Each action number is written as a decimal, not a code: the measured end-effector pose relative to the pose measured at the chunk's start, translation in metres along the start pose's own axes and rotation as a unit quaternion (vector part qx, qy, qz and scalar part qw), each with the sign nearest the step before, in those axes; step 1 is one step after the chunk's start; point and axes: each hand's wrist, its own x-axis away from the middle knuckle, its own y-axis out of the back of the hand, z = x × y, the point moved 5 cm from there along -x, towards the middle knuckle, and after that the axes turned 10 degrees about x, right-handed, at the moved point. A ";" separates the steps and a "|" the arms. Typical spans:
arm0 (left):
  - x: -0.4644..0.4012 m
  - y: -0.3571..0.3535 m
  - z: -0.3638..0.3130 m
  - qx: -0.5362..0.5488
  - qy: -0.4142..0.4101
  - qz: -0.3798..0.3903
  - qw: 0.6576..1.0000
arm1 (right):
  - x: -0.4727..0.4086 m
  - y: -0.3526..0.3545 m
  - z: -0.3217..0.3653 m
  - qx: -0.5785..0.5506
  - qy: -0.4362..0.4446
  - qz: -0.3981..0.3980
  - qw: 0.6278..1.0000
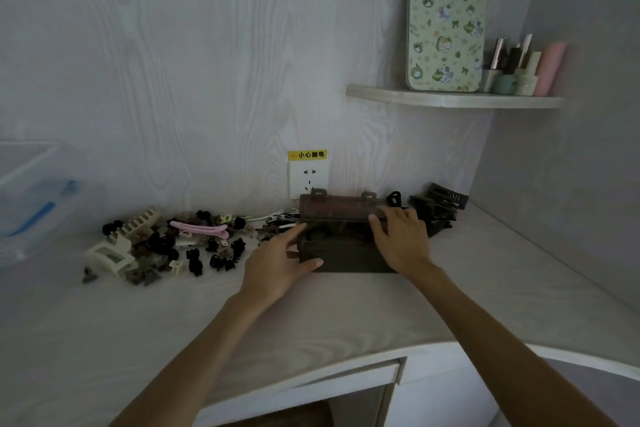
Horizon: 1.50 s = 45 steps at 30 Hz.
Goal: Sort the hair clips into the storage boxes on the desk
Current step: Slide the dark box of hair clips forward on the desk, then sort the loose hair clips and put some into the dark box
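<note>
A dark box is seen on the counter, near the back wall, just below a socket, and its lid is raised upright behind it. The left hand is laid against the box's left end, fingers spread apart, thumb pressed to the front corner. The right hand is rested over the box's right side, fingers splayed and reaching onto the lid's lower edge; nothing is clamped in either hand. Clips are scattered in a heap on the counter left of the box: black ones, cream claws and one long pink clip. More dark clips are piled right of the box, against the wall. A clear bin is glimpsed at the far left, blurred. Up on a corner shelf, a patterned case is propped beside some bottles.
</note>
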 end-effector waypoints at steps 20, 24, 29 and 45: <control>0.009 0.110 0.087 -0.234 0.020 -0.135 0.963 | 0.040 -0.040 0.215 -0.010 0.227 0.018 0.974; 0.006 0.112 0.081 -0.250 0.018 -0.146 0.957 | 0.033 -0.053 0.212 0.006 0.222 0.041 0.974; 0.010 0.100 0.080 -0.256 0.004 -0.136 0.957 | 0.038 -0.053 0.210 -0.039 0.261 0.056 0.963; 0.020 0.104 0.090 -0.025 0.114 0.180 0.977 | 0.039 -0.050 0.204 -0.058 0.272 0.077 0.957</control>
